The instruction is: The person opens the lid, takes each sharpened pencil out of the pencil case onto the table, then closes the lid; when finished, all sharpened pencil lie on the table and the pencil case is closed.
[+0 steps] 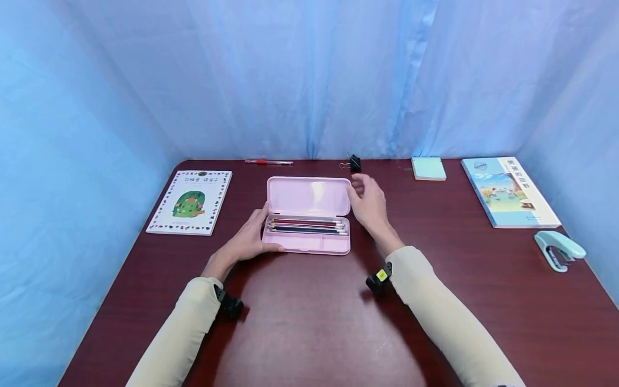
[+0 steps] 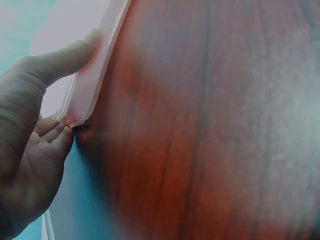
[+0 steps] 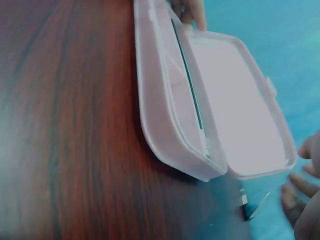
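A pink pencil case (image 1: pixel 306 244) lies on the table with its lid (image 1: pixel 309 196) raised and leaning back. Several pencils (image 1: pixel 307 226) lie side by side in its rear compartment; the front compartments show bare pink. My left hand (image 1: pixel 247 235) grips the case's left end, thumb (image 2: pixel 75 57) along the front wall and fingertips at the end wall, as the left wrist view shows. At the lid's right edge is my right hand (image 1: pixel 369 203), its fingers loosely bent and spread. In the right wrist view its thumb (image 3: pixel 306 149) is right by the lid's corner.
A white picture book (image 1: pixel 188 202) lies at the left, a red-capped pen (image 1: pixel 268 162) and black binder clip (image 1: pixel 355 163) behind the case. Toward the right are a pale-green note pad (image 1: pixel 428 168), a blue-and-white book (image 1: pixel 510 192) and a mint stapler (image 1: pixel 558 250). Blue curtains (image 1: pixel 300 80) surround the table.
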Demonstrator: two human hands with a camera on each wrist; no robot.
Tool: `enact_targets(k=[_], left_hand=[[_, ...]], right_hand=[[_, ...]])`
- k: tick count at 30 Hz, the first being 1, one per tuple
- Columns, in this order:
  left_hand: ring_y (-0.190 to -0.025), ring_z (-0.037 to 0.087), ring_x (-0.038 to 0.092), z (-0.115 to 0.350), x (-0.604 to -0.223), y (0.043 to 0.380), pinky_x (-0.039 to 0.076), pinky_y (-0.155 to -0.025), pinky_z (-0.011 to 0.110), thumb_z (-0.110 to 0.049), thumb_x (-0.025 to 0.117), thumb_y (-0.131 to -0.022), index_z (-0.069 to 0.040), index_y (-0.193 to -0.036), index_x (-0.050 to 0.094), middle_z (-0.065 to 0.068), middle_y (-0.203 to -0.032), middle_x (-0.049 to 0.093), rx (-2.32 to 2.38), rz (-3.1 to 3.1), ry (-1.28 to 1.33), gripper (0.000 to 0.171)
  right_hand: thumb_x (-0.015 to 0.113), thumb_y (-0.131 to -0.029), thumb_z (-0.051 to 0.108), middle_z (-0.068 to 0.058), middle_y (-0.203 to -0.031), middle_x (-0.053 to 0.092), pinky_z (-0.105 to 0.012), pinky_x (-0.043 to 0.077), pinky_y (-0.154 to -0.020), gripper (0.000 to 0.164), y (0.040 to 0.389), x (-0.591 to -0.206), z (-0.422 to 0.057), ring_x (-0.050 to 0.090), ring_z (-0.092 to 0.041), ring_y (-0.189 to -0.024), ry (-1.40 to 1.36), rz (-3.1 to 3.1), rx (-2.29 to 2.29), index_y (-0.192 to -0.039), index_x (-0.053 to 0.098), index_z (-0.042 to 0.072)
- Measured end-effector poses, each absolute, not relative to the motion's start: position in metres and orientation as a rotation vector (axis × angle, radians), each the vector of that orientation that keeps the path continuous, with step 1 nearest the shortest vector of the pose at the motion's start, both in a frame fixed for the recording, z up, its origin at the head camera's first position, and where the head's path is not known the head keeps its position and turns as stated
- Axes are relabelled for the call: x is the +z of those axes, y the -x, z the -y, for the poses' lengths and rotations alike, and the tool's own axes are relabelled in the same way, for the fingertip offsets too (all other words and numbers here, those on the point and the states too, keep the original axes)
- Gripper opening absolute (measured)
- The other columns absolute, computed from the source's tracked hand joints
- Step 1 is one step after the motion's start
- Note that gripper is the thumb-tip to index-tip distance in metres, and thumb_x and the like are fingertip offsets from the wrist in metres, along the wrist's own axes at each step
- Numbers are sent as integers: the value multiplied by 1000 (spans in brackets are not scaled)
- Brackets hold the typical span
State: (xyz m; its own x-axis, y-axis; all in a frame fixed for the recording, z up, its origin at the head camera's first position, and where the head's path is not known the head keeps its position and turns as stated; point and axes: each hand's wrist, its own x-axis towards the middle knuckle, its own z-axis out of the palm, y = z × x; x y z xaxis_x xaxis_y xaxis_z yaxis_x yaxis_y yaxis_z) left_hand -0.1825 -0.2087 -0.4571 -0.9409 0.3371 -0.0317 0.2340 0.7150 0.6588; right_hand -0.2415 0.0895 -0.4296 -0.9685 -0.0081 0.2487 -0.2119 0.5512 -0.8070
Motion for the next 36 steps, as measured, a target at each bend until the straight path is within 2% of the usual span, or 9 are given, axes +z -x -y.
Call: enact_targets(k=[3, 7, 13, 19, 25, 32, 36], left_hand=[[-122, 20, 33, 207, -454, 183, 28, -104, 41, -49, 80, -64, -16, -149, -1, 10, -138, 29, 990, -2761, -456, 122], [-122, 23, 33, 205, -451, 185, 28, -104, 42, -48, 80, -64, -13, -149, -3, 13, -138, 28, 963, -2748, -457, 124], [-123, 22, 32, 205, -449, 186, 27, -105, 41, -49, 80, -64, -13, -149, -3, 12, -138, 26, 951, -2733, -439, 124], [-123, 22, 31, 205, -449, 184, 26, -105, 40, -49, 79, -64, -14, -149, -2, 11, -138, 26, 954, -2732, -423, 123], [-123, 23, 32, 204, -450, 183, 27, -105, 41, -47, 80, -65, -11, -149, -2, 13, -138, 27, 963, -2733, -445, 123], [-124, 22, 32, 205, -449, 183, 27, -105, 40, -47, 80, -64, -11, -149, -3, 11, -138, 26, 945, -2739, -437, 124], [-123, 23, 32, 205, -449, 183, 27, -105, 42, -46, 80, -65, -10, -149, -2, 12, -138, 26, 950, -2738, -450, 123]], right_hand=[[59, -86, 7, -11, -96, 60, -35, 48, -77, 24, 233, -426, -89, 58, -22, -85, -445, 2530, 1305, -110, 61, 3], [63, -84, 5, -11, -97, 63, -33, 49, -76, 24, 218, -430, -87, 60, -19, -85, -774, 2788, 1234, -108, 61, 2], [61, -84, 3, -7, -92, 65, -33, 47, -78, 22, 211, -437, -82, 58, -17, -84, -968, 2986, 924, -106, 66, 3], [58, -84, 1, -4, -88, 66, -34, 46, -78, 17, 215, -434, -75, 57, -17, -82, -1053, 3015, 802, -96, 70, 5], [62, -85, 6, -2, -85, 64, -32, 47, -74, 13, 217, -432, -93, 56, -15, -79, -1032, 2932, 971, -95, 70, 6], [63, -88, 18, 1, -96, 67, -39, 42, -85, 14, 225, -424, -171, 56, -18, -94, -848, 2971, 1087, -99, 71, 13], [63, -88, 21, 0, -97, 68, -38, 42, -84, 16, 227, -425, -227, 56, -19, -95, -764, 3062, 1080, -99, 71, 12]])
